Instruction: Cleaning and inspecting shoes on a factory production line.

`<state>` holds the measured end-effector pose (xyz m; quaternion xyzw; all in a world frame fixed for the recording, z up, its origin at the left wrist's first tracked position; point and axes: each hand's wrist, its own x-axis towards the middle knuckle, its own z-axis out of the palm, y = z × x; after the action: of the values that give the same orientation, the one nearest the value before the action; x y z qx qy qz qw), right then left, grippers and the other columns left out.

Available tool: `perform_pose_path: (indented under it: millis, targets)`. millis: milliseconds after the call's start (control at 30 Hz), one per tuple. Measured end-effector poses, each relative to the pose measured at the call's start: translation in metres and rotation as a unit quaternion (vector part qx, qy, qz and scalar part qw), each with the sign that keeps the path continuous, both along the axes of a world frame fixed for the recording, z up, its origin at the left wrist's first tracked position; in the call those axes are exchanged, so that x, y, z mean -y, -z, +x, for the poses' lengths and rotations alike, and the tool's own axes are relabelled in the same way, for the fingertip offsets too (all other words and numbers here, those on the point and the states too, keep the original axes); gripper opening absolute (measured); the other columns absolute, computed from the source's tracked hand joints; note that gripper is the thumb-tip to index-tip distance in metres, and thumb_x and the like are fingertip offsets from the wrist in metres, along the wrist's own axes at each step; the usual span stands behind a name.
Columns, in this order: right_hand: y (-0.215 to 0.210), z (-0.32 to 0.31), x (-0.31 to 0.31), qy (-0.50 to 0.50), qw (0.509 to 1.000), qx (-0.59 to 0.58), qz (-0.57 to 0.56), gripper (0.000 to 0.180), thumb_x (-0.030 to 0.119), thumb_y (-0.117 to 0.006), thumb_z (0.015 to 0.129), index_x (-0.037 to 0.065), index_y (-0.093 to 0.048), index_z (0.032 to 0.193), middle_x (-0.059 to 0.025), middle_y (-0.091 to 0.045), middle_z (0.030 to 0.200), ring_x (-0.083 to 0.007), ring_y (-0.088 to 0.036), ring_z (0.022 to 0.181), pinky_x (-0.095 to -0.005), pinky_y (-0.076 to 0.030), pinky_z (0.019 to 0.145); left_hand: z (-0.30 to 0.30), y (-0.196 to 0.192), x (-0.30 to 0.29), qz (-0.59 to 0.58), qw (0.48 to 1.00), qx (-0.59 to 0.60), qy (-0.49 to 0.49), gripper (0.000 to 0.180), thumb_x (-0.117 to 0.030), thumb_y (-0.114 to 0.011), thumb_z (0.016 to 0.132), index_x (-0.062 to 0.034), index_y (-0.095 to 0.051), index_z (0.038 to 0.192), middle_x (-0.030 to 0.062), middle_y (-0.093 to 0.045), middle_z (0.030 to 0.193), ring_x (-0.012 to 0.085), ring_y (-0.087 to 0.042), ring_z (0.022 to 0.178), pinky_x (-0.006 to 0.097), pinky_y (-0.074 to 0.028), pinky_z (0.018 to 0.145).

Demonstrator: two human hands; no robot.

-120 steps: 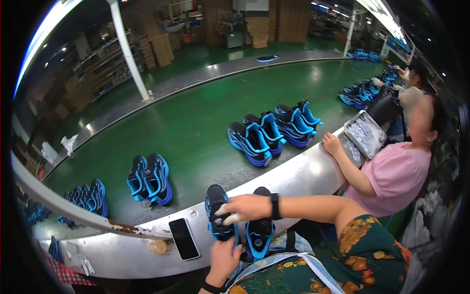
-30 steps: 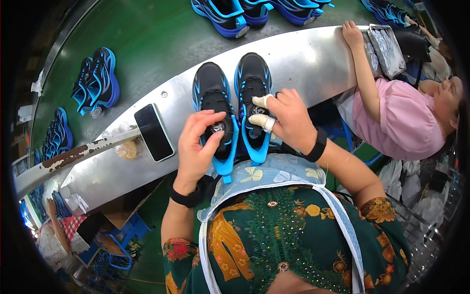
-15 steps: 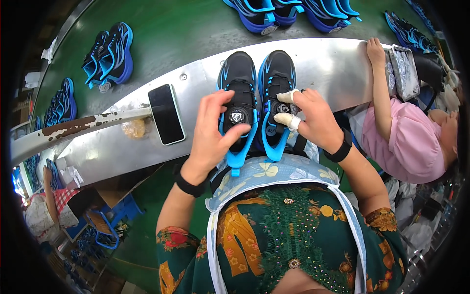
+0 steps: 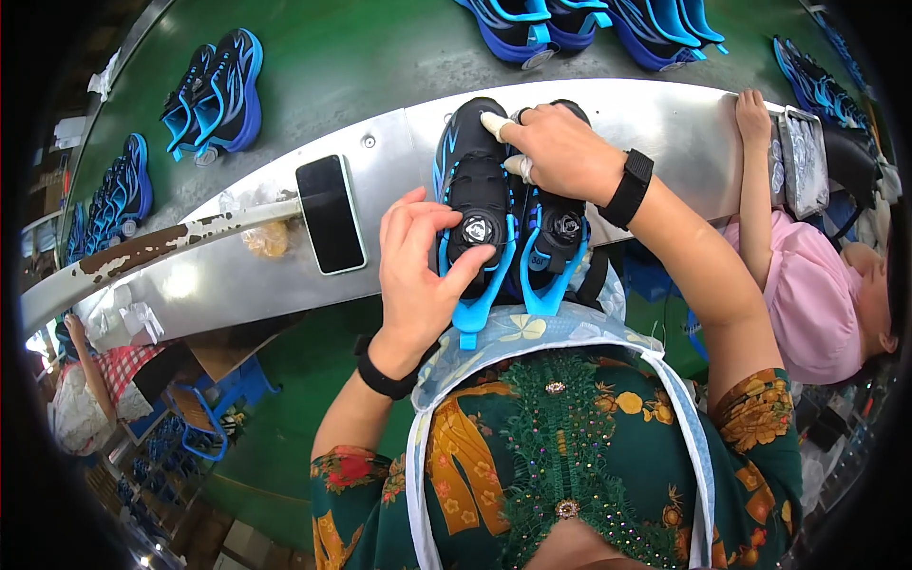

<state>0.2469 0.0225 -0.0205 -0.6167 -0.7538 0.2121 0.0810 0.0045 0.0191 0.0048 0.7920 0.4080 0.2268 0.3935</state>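
Observation:
A pair of black and blue sneakers lies side by side on the steel ledge (image 4: 655, 119), heels toward me. My left hand (image 4: 418, 271) grips the left sneaker (image 4: 472, 180) at its side, thumb by the round dial on its tongue. My right hand (image 4: 556, 152), with taped fingertips and a black wristband, presses on the toe end of the right sneaker (image 4: 560, 233), covering most of its front. Light blue pull tabs stick out over my apron.
A black phone (image 4: 330, 213) lies on the ledge to the left. Behind the ledge, a green conveyor belt (image 4: 361, 57) carries more blue sneaker pairs (image 4: 214, 90). A person in pink (image 4: 807, 294) sits at my right, hand on the ledge. Another person sits at lower left.
The view has tilted down from the belt to the ledge. Over the last second both hands stayed on the pair, the right hand sliding up toward the toes.

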Motion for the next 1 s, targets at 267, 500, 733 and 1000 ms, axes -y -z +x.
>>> perform_pose_path:
  millis: [267,500,733,1000]
  targets:
    - [0.014,-0.002,-0.004,-0.028,0.999,-0.010,0.031,0.050,0.012,-0.070,0.081,0.003,-0.058,0.128,-0.0153,-0.063,0.088,-0.0338,-0.060,0.087,-0.0435,-0.046,0.076,0.002,-0.001,-0.021,0.103,0.978,-0.029,0.180,0.037,-0.013,-0.077,0.074,-0.0063,-0.068,0.109,0.0085,-0.063,0.122,0.0362,-0.043,0.134,0.046,-0.037,0.106]
    - [0.008,-0.005,-0.003,-0.045,0.999,0.015,0.013,0.046,0.009,-0.068,0.081,0.002,-0.059,0.126,-0.0159,-0.064,0.089,-0.0343,-0.061,0.089,-0.0440,-0.047,0.077,0.007,0.007,-0.014,0.055,0.977,-0.005,0.206,0.039,-0.013,-0.076,0.075,-0.0082,-0.068,0.113,0.0064,-0.065,0.118,0.0371,-0.043,0.132,0.048,-0.033,0.108]
    - [0.008,0.003,-0.004,-0.027,1.000,-0.007,0.015,0.035,0.012,-0.068,0.082,-0.001,-0.063,0.115,-0.0182,-0.067,0.095,-0.0346,-0.063,0.090,-0.0456,-0.050,0.079,-0.003,-0.026,-0.003,-0.021,0.992,-0.054,0.112,0.023,-0.010,-0.064,0.089,-0.0039,-0.066,0.111,0.0095,-0.066,0.106,0.0244,-0.060,0.105,0.033,-0.049,0.075]
    - [-0.006,-0.007,-0.006,-0.043,0.998,0.051,-0.022,0.025,0.012,-0.067,0.082,-0.001,-0.065,0.103,-0.0186,-0.068,0.085,-0.0364,-0.065,0.081,-0.0471,-0.051,0.073,0.000,-0.037,0.044,-0.641,0.742,0.134,-0.142,0.037,-0.027,-0.048,0.103,0.0041,-0.061,0.116,0.0138,-0.069,0.093,0.0089,-0.059,0.064,0.021,-0.041,0.048]
